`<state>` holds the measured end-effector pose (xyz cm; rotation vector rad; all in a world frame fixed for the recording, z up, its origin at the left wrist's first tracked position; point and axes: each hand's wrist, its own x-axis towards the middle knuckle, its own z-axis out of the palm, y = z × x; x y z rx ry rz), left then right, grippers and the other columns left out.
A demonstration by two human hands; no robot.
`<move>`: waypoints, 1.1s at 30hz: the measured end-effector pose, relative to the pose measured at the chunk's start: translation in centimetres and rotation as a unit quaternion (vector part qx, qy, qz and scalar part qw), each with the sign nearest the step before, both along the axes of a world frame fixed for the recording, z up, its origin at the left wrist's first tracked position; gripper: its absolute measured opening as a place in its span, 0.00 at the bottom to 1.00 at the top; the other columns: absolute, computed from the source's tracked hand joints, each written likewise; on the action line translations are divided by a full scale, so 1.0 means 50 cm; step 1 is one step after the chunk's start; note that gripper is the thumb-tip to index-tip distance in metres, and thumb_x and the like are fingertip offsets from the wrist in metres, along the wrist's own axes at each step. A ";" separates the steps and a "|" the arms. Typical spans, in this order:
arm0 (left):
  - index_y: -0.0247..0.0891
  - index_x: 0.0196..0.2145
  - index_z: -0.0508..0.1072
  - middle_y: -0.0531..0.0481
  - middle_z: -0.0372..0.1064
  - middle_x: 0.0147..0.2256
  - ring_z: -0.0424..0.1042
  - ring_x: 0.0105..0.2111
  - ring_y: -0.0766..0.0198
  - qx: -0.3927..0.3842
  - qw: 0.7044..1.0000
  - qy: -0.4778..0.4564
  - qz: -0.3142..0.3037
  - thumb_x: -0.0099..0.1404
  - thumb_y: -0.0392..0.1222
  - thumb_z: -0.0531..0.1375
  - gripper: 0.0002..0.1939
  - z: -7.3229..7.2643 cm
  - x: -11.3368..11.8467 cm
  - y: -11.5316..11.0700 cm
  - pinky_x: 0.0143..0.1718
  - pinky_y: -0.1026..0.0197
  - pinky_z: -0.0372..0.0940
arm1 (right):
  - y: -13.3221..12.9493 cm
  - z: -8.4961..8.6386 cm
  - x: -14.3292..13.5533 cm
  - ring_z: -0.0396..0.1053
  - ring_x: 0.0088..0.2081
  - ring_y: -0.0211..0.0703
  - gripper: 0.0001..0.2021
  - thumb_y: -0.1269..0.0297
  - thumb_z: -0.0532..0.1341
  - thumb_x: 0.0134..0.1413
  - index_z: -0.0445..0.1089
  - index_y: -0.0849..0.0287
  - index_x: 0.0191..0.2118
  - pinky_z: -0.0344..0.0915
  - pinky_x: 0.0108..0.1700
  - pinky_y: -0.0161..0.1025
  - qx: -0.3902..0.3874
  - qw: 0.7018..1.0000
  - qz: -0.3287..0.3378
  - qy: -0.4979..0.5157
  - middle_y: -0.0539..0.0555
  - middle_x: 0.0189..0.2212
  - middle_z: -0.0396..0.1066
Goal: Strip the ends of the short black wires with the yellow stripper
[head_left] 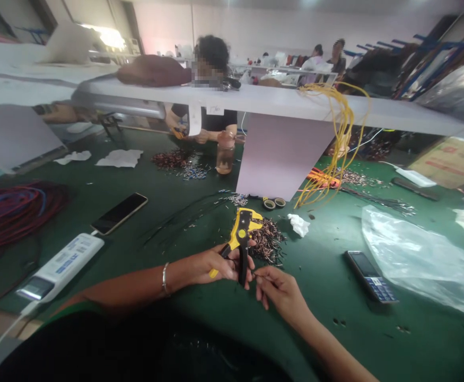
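Note:
My left hand (pixel 222 263) is closed around the handles of a yellow and black wire stripper (pixel 240 233), its head pointing up and away from me. Close beside it, my right hand (pixel 278 286) is pinched, with the fingertips near the lower end of the tool's black handle. What the right fingers hold is too small to make out. Just behind the tool lies a heap of short brown wire pieces (pixel 269 243). A smaller scatter of pale bits (pixel 237 199) sits farther back.
A smartphone (pixel 120 213) and white power strip (pixel 64 265) lie at left, near coiled red cable (pixel 17 215). A keypad phone (pixel 370 276) and clear plastic bag (pixel 422 260) are at right. Yellow wires (pixel 341 122) hang from the shelf (pixel 271 96). Across the table, a person holds a tool near a bottle (pixel 225 154).

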<state>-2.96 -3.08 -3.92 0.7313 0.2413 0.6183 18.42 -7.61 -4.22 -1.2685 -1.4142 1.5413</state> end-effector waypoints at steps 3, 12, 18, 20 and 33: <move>0.41 0.56 0.67 0.43 0.71 0.44 0.74 0.41 0.53 0.002 1.000 -0.001 -0.008 0.46 0.24 0.61 0.37 0.004 0.003 -0.001 0.44 0.48 0.67 | 0.001 -0.003 0.002 0.62 0.14 0.33 0.14 0.53 0.63 0.51 0.71 0.60 0.31 0.57 0.19 0.33 0.005 1.000 0.010 0.004 0.47 0.16 0.69; 0.42 0.59 0.64 0.43 0.72 0.45 0.73 0.43 0.52 0.009 1.000 0.012 0.002 0.46 0.26 0.61 0.40 0.009 0.000 0.002 0.44 0.50 0.65 | 0.008 -0.008 0.001 0.61 0.14 0.32 0.13 0.53 0.63 0.51 0.69 0.60 0.31 0.58 0.19 0.32 0.006 1.000 0.010 0.027 0.46 0.17 0.70; 0.43 0.60 0.63 0.45 0.71 0.48 0.71 0.46 0.53 0.018 0.999 0.047 -0.002 0.45 0.27 0.61 0.43 0.009 -0.005 0.013 0.50 0.49 0.62 | 0.012 -0.002 0.003 0.62 0.15 0.32 0.11 0.55 0.64 0.51 0.69 0.59 0.32 0.60 0.20 0.32 0.004 0.999 0.008 0.042 0.46 0.18 0.70; 0.43 0.61 0.63 0.45 0.72 0.47 0.72 0.45 0.54 0.023 0.998 0.051 -0.001 0.45 0.27 0.61 0.43 0.016 -0.003 0.012 0.51 0.48 0.62 | 0.013 -0.004 0.004 0.62 0.15 0.32 0.11 0.56 0.63 0.52 0.69 0.59 0.32 0.60 0.20 0.32 0.006 0.999 0.012 0.045 0.46 0.18 0.71; 0.41 0.61 0.63 0.44 0.73 0.45 0.72 0.43 0.54 0.056 0.994 0.089 -0.018 0.47 0.28 0.59 0.41 0.022 -0.006 0.013 0.49 0.49 0.63 | 0.023 -0.015 0.008 0.61 0.14 0.32 0.12 0.55 0.64 0.49 0.69 0.59 0.30 0.57 0.19 0.31 -0.016 0.997 0.008 0.074 0.45 0.16 0.69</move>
